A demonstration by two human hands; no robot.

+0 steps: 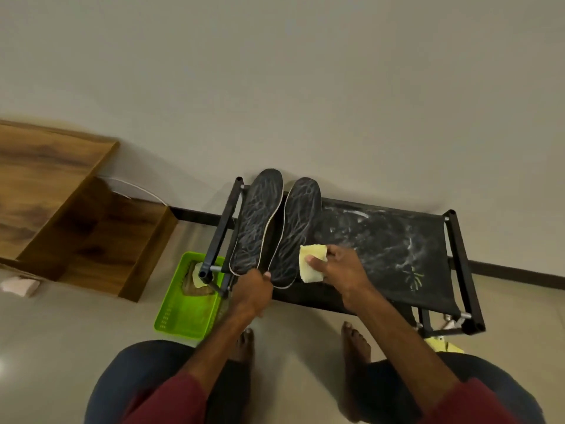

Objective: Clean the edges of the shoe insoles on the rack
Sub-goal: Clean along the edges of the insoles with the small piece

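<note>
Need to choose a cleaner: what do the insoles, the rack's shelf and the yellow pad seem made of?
Insoles: dark matte textile top, probably foam beneath, judging by the pale rim. Rack shelf: black fabric, matte, stretched between tubes, smeared white. Yellow pad: soft sponge or folded cloth; unclear which.

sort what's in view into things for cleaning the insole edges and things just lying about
In the job:
left dark pale-edged insole
right dark pale-edged insole
black fabric-topped metal rack
yellow sponge held in the right hand
left hand at the insole heels

Lying about:
green plastic basket on the floor
brown wooden cabinet
white cable
pale cloth on the floor
</note>
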